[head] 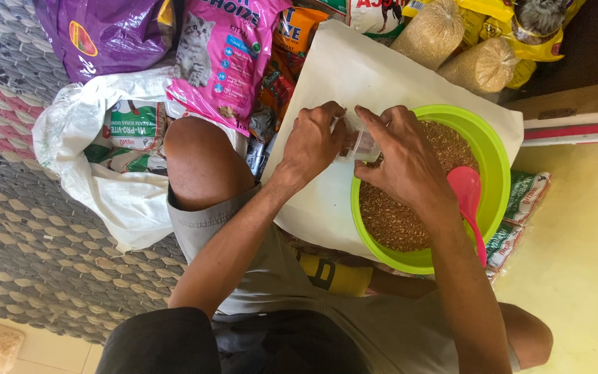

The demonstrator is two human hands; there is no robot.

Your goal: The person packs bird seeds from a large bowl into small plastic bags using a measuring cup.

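Note:
My left hand (311, 142) and my right hand (399, 156) both grip a small clear plastic bag (356, 144) with brown kibble in it, held at the near-left rim of a lime-green bowl (496, 156). The bowl is filled with brown kibble (392, 221). A pink plastic scoop (468, 197) lies in the bowl at its right side, handle pointing toward me. The bowl rests on a white sheet (354, 76). My fingers hide most of the bag.
Pet food bags lie beyond: a purple one (105, 34), a pink one with a kitten picture (223, 55), orange packets (282, 76). Two clear sacks of grain (451, 45) sit at top right. A white sack (98, 173) lies left on a woven mat (15, 235). My knee (198, 163) is raised.

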